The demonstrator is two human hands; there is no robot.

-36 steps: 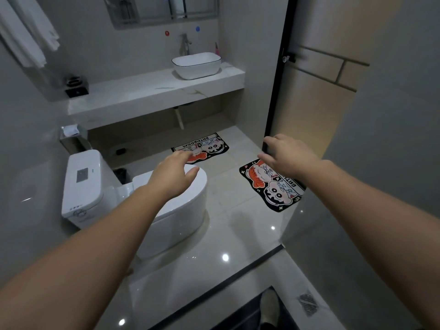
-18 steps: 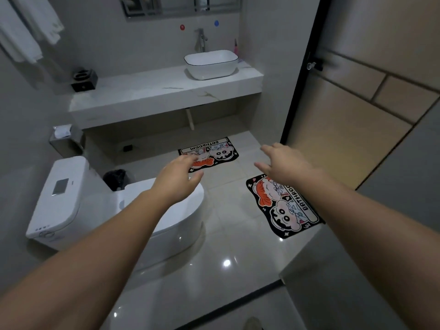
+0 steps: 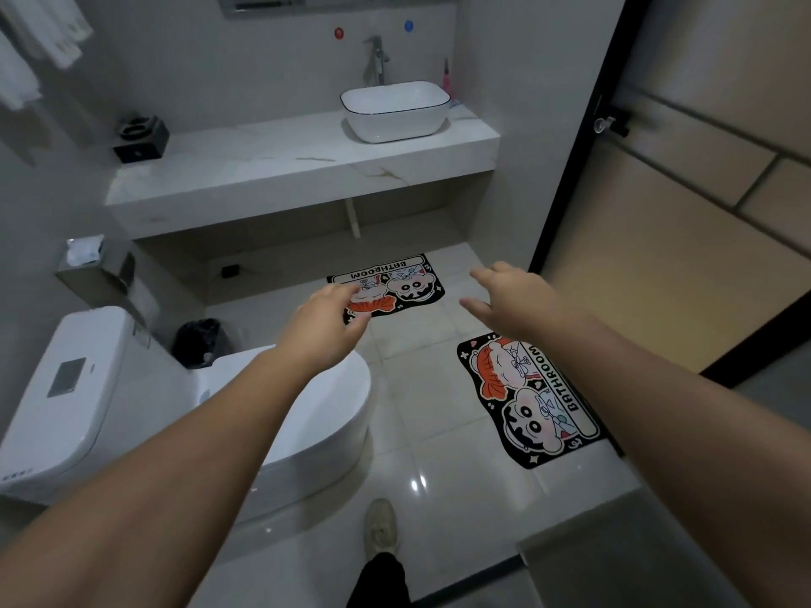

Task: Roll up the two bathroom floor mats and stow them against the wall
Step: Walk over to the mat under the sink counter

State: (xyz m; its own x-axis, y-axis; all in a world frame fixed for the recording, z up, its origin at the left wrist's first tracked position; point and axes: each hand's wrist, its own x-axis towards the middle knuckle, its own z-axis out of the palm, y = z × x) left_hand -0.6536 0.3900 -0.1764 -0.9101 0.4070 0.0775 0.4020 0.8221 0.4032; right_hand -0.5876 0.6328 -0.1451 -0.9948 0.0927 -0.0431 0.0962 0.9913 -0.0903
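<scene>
Two black cartoon mats marked BATHROOM lie flat on the pale tile floor. The far mat lies in front of the vanity counter. The near mat lies by the doorway on the right. My left hand reaches forward above the toilet's front, fingers loosely apart, holding nothing, and it covers the far mat's left corner. My right hand stretches out in the air between the two mats, fingers spread and empty. Neither hand touches a mat.
A white toilet fills the left side, a black bin behind it. The marble counter carries a white basin. A black door frame and tan door stand right. My shoe is on the floor below.
I have stepped forward into the bathroom; both mats and the counter appear closer and lower. My foot has come into view. Both hands stay outstretched and empty.
</scene>
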